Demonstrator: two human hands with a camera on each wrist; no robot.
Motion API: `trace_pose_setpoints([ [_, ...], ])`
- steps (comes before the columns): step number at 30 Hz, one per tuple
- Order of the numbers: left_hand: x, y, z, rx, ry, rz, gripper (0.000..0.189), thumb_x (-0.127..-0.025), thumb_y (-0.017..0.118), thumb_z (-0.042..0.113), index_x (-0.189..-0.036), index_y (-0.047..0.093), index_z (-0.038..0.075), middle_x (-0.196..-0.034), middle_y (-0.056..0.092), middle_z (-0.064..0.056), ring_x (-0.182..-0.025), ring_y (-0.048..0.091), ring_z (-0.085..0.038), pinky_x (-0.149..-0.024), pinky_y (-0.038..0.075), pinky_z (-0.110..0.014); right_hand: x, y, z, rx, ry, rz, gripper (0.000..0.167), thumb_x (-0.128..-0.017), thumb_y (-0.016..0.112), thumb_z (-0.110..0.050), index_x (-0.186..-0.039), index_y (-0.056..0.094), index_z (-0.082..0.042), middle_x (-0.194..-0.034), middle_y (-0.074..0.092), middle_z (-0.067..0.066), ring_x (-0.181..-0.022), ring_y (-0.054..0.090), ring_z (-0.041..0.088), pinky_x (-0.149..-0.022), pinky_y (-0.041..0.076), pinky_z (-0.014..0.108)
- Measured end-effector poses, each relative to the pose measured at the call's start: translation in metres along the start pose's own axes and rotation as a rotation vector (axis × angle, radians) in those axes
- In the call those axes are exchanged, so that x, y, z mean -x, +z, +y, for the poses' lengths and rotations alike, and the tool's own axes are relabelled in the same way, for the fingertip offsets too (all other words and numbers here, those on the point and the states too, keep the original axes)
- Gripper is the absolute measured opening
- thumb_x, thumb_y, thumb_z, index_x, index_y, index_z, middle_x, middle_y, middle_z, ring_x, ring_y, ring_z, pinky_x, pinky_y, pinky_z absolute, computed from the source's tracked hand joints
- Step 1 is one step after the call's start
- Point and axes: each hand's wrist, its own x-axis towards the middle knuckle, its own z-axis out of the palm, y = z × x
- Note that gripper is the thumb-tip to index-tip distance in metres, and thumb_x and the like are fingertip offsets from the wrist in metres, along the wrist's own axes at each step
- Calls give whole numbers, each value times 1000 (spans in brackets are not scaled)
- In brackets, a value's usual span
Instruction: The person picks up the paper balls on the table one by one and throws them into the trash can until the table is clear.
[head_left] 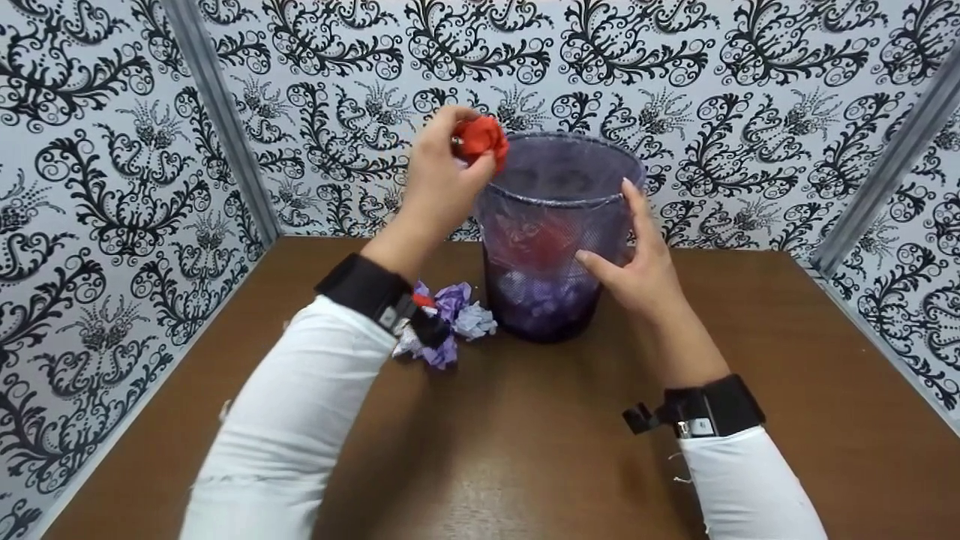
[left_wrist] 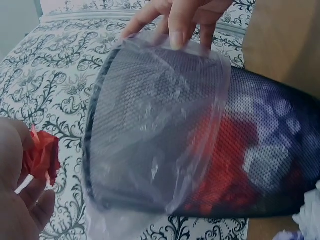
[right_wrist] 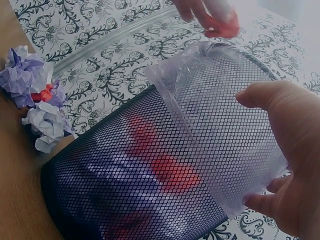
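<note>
A crumpled red paper ball (head_left: 484, 142) is pinched in my left hand (head_left: 442, 169), up beside the left part of the rim of a dark mesh wastebasket (head_left: 540, 300). My right hand (head_left: 649, 266) grips the basket's right side, fingers up at the rim and thumb on the front. A thin see-through liner bag (left_wrist: 150, 125) folds over the rim and hangs down outside. Through the mesh, red, white and purple crumpled papers (right_wrist: 172, 175) show inside the basket. In the left wrist view the red ball (left_wrist: 42, 156) is apart from the basket's mouth.
On the brown table (head_left: 510, 450), a small pile of crumpled purple, white and red papers (head_left: 454, 304) lies just left of the basket, partly behind my left wrist strap. Black-patterned white walls (head_left: 720, 112) enclose the table at the back and sides.
</note>
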Motion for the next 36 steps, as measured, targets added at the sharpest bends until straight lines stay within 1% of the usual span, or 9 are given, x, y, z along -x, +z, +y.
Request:
trace_pose_setpoints([
  [3, -7, 12, 4, 0, 10, -3, 38, -91, 70, 3, -127, 58, 12, -123, 62, -5, -105, 64, -13, -90, 57, -19, 0, 0, 0, -30, -17, -2, 108, -81, 88, -22, -164, 19, -37, -172, 19, 3, -150, 36, 32, -112, 47, 58],
  [6, -13, 22, 7, -30, 2, -22, 39, -91, 70, 1, -127, 58, 12, -126, 61, -5, -110, 63, -12, -93, 55, -17, 1, 0, 0, -59, -33, -3, 108, -81, 87, -19, -164, 20, -34, -171, 19, 3, -149, 38, 32, -112, 47, 59],
  [12, -21, 38, 7, -154, -42, -91, 38, -92, 72, 4, -126, 60, 16, -131, 62, -2, -118, 61, -11, -100, 52, -17, 1, 0, 1, -48, -36, 0, 106, -81, 87, -20, -163, 21, -36, -170, 23, 4, -148, 39, 32, -113, 46, 58],
  [17, -22, 46, 3, -216, -69, -137, 44, -92, 72, 8, -133, 60, 18, -136, 63, -2, -121, 61, -12, -104, 51, -20, 1, 0, 0, -32, -24, -2, 106, -81, 88, -23, -162, 22, -41, -169, 25, 5, -146, 41, 32, -111, 48, 59],
  [23, -23, 50, -2, -295, -73, -151, 48, -92, 72, 14, -139, 60, 20, -141, 62, 0, -124, 60, -11, -107, 48, -20, 0, 0, 0, -18, -30, -3, 106, -81, 88, -26, -162, 22, -42, -168, 26, 5, -144, 43, 32, -109, 50, 58],
  [29, -23, 54, -1, -341, -79, -174, 56, -92, 74, 15, -145, 57, 18, -143, 61, -2, -125, 59, -11, -108, 47, -19, 0, -1, -1, -1, -38, -4, 106, -82, 87, -25, -162, 21, -40, -169, 24, 4, -147, 41, 32, -111, 48, 59],
  [33, -23, 54, 1, -350, -83, -182, 57, -91, 76, 17, -145, 57, 18, -139, 63, -2, -118, 60, -11, -102, 50, -20, 0, -1, -1, -7, -36, -3, 105, -83, 86, -22, -163, 20, -37, -171, 21, 2, -151, 35, 30, -115, 45, 57],
  [35, -22, 54, 0, -338, -71, -186, 58, -90, 76, 16, -145, 56, 17, -132, 66, -3, -111, 62, -11, -96, 52, -21, 1, -1, -1, -15, -32, -4, 105, -84, 86, -21, -164, 19, -36, -172, 19, 1, -152, 33, 29, -116, 43, 57],
  [36, -22, 53, 0, -332, -66, -189, 58, -91, 75, 17, -146, 56, 16, -132, 66, -3, -108, 62, -11, -94, 53, -22, 1, -1, -1, -19, -28, -3, 105, -84, 86, -21, -164, 20, -36, -172, 19, 0, -153, 32, 27, -117, 43, 56],
])
